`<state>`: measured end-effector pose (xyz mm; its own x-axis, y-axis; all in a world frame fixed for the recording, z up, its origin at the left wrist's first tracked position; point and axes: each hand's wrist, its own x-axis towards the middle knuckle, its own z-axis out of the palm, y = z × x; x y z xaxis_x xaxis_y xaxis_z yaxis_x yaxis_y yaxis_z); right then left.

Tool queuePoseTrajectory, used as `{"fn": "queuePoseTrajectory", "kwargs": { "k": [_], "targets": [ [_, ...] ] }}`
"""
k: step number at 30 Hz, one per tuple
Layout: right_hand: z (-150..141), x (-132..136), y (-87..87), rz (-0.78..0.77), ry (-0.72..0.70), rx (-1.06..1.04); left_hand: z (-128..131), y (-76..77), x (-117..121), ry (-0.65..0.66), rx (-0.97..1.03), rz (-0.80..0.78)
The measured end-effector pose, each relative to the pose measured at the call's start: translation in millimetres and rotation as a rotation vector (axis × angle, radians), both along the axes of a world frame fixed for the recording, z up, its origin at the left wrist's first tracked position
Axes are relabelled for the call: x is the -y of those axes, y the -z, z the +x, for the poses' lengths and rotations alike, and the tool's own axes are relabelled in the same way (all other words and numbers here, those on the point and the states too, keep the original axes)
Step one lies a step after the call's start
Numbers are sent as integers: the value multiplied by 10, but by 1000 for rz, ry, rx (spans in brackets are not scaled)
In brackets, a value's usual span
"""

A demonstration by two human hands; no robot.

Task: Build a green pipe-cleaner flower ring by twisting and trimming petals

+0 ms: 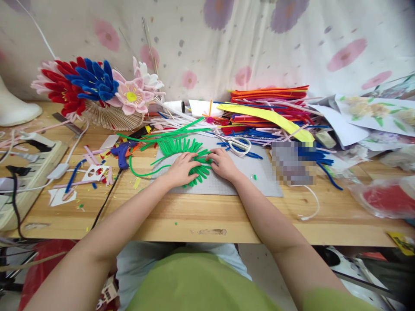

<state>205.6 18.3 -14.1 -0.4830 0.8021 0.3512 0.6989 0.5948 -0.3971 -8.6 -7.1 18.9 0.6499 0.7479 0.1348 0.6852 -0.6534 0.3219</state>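
Note:
Green pipe cleaners [202,171] are bent into a fringed, leaf-like piece lying on a grey cutting mat [259,181]. My left hand [184,168] rests over its left part, with fingers bent down onto the green strands. From the other side my right hand [222,163] has its fingers curled on the strand tips; their exact grip is partly hidden. A second fringed green piece [175,146] lies just beyond my left hand. Loose straight green pipe cleaners [181,130] lie behind it. White-handled scissors [240,146] rest beyond my right hand.
A blue glue gun [121,153] lies left of the mat, its cord running to the front edge. Pipe-cleaner flowers [94,82] stand at the back left. Piled pipe cleaners [269,95] fill the back. A power strip [35,181] is far left; plastic bags [385,194] lie right.

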Motion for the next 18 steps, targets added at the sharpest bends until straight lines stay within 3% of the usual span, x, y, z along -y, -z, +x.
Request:
{"fn": "queuePoseTrajectory", "kwargs": {
  "k": [8,13,18],
  "targets": [
    [4,6,2,40,-57,-34,2,-16,-44,8,-47,-39],
    [-49,-20,-84,35,-16,-68,-5,-44,-6,-1,-67,-21],
    [-158,-101,-174,-1,-147,78,-63,-90,12,57,-99,-19]
  ]
}}
